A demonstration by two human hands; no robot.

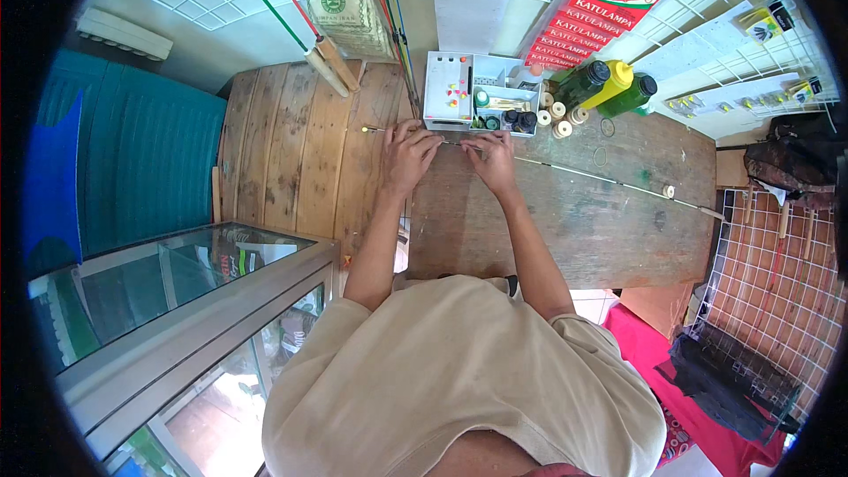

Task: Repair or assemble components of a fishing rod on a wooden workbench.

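Handwork on the thin rod (618, 182) looks underway, nothing visibly finished and what's left unclear: rod runs over the wooden table (530, 234), near the white box (442, 124), left hand (408, 159) and right hand (491, 163) both pinching it, fingertips closed

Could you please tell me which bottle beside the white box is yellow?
The middle bottle, between the dark left bottle and the green right bottle, both dark-capped.
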